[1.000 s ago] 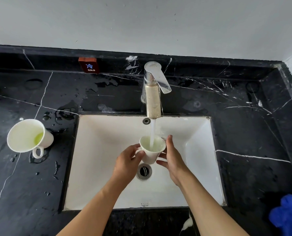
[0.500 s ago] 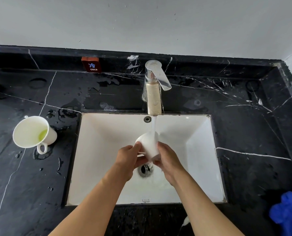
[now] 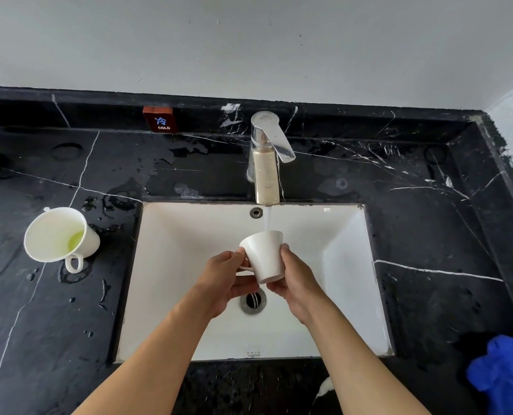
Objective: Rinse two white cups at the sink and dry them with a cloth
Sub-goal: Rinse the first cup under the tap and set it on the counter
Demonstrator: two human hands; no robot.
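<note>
- A black marble counter point(image 3: 414, 235), wet with splashes, surrounds a white sink point(image 3: 171, 295) set against a pale wall.
- A chrome tap point(image 3: 267, 163) runs a thin stream of water down toward the cup held beneath it, placed there so the rinse water drains straight into the basin.
- A crumpled blue cloth point(image 3: 506, 375) waits on the counter at the right edge, well apart from the sink, apparently kept dry for the wiping step.
- The left hand point(image 3: 222, 280) curls its fingers around the cup's handle side; the right hand point(image 3: 297, 280) pinches the base and wall with thumb and fingertips.
- The held cup point(image 3: 264, 256) is tipped with its mouth away from the camera, toward the stream, likely to flush or empty it over the drain point(image 3: 252, 301).
- A second cup point(image 3: 59, 235) stands on the counter left of the sink, a little greenish liquid in it, apparently not yet rinsed.
</note>
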